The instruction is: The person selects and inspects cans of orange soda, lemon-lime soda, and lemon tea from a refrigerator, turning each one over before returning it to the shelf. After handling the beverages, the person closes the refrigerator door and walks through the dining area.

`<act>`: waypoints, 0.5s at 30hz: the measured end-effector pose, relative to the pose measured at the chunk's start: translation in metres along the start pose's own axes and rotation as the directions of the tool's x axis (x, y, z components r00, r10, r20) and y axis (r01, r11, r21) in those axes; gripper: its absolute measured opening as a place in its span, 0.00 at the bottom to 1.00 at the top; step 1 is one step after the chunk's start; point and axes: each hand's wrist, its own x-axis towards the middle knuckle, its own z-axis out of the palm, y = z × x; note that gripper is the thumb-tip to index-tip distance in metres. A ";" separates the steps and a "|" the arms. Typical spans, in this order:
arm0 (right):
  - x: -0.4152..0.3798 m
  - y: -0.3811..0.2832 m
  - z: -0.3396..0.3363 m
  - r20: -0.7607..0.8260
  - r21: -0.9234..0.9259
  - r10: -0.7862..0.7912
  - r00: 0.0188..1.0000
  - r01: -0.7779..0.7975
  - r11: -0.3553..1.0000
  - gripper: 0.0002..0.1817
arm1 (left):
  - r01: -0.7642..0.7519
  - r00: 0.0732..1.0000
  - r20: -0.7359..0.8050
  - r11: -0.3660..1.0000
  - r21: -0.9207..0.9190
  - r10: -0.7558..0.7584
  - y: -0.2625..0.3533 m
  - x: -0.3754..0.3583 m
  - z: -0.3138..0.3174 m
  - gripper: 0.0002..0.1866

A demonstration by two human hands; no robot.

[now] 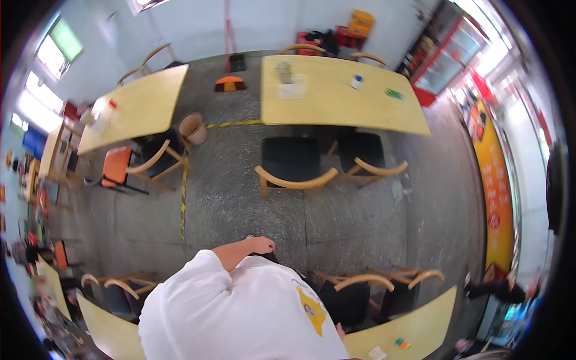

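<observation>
My left hand point(263, 245) hangs in front of my white shirt, above the dark floor and close to my dark trousers. Its fingers look curled closed, and what lies inside them, if anything, is hidden. Only a small part of my right hand point(341, 331) shows past the right side of the shirt. It is near the edge of a pale yellow table point(414, 324) and a black-seated chair point(346, 300); its fingers are mostly hidden. On that table are a small colourful item point(402, 344) and a white item point(377, 353).
Ahead stands a long yellow table point(336, 108) with wooden chairs point(297, 177) on its near side. Another table point(144, 99), an orange stool point(116, 165) and a bin point(192, 128) are at left. A dustpan point(230, 83) lies by the wall; a glass-door fridge point(450, 57) stands at right.
</observation>
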 end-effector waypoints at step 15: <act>0.207 -0.461 -0.008 0.496 0.130 -0.111 0.861 0.052 0.990 0.20 | 0.642 0.507 -0.228 0.540 -0.544 -0.831 -0.270 -0.226 -0.011 0.17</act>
